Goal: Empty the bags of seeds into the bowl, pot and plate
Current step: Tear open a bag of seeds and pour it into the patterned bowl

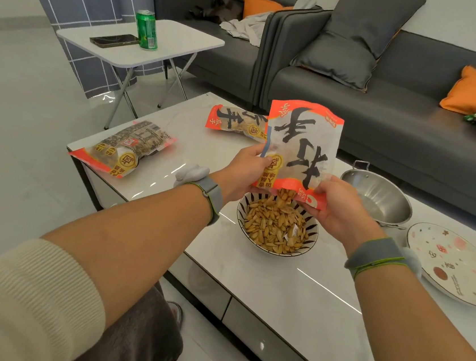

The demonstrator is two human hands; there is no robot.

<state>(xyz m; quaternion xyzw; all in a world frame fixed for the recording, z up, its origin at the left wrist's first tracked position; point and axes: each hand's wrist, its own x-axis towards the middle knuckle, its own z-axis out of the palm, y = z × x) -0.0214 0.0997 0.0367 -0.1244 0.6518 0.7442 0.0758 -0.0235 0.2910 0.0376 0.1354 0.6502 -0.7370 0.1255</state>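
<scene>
A: Pouring in progress. Bag is held upside down over the striped bowl, open mouth at the bottom, seeds dropping from it onto the heap in the bowl.

B: Hand positions?

A: Left hand grips the bag's left edge, fingers curled round it. Right hand pinches the bag's lower right corner, beside the mouth. Both are fastened on the same bag; a grey band sits on each wrist.

B: Bowl fill?

A: Seeds reach near the rim. A small white packet lies among them on the right.

B: Other containers?

A: Steel pot stands on the table just right of the bowl, behind it; nothing visible inside. Patterned plate at the far right, near the pot, bare of seeds.

B: Remaining bags?

A: Two. One full bag lies flat at the table's left end. A second bag lies at the far edge, partly hidden behind the held bag.

B: Surroundings?

A: Grey sofa beyond the table with orange cushions; folding side table carrying a green can and a phone.
</scene>
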